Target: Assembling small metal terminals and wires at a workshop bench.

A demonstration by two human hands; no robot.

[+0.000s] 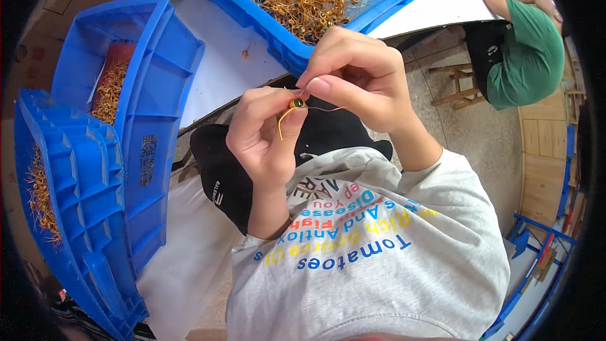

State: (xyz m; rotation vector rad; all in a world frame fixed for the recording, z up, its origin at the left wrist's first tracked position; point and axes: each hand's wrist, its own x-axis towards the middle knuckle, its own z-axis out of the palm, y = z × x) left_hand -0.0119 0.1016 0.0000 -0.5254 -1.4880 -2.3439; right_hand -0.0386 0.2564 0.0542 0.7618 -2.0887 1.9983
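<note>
Between the thumb and fingers of my left hand (264, 127) is a small ring-shaped wire coil (297, 103), dark at its centre. A yellow wire end (282, 122) hangs from it across my thumb. My right hand (363, 79) is closed in a pinch just beside the coil, thumb against forefinger, on a thin copper wire (304, 91). Another copper-coloured wire end (328, 109) sticks out from the coil beneath my right thumb. Both hands are held close together above my lap. The curled fingers of my right hand are partly hidden.
Ahead, a blue tray (281, 47) on the white table (221, 76) holds a heap of similar coils (300, 3). One loose coil (245, 53) lies on the table. At left stand blue bins (142, 88) with more coils. A person in green (527, 57) sits at far right.
</note>
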